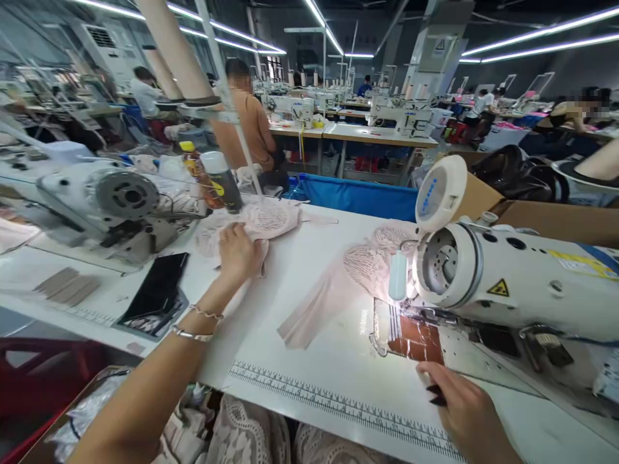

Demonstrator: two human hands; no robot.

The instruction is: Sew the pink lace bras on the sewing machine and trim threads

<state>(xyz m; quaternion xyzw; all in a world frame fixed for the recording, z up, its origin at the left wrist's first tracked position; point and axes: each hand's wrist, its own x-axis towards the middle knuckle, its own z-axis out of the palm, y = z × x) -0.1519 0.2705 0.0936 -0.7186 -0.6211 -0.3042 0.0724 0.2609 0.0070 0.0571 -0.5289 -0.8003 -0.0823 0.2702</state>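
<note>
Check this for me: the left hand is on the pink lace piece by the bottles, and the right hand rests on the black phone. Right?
Not quite. The head view shows the right hand on the white table near the sewing machine; the black phone lies untouched. The left hand is on the pink lace piece.

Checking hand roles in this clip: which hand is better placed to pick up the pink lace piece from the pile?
Left. The left hand already rests on the pink lace pile at the far side of the table, while the right hand lies near the sewing machine, well apart from it.
</note>
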